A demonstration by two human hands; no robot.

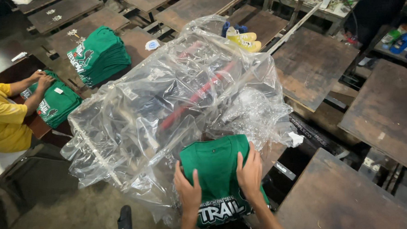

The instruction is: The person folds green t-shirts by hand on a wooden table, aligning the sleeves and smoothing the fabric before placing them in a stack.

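A green T-shirt [217, 166] with white print lies flat in front of me, its collar end tucked under a big sheet of clear plastic [166, 102]. My left hand [187, 190] presses flat on the shirt's left side, fingers together. Near the shirt's right edge my right hand [250, 172] lies spread on the cloth. The plastic covers a machine with a red bar [195, 94] showing through it.
A stack of folded green shirts [99, 55] sits on a wooden platen at the upper left. A person in a yellow shirt [2, 118] at the left handles another green shirt [56, 103]. Dark wooden platens [311, 66] surround me. Yellow shoes [243, 40] lie beyond the plastic; a black sandal [124, 222] lies on the floor.
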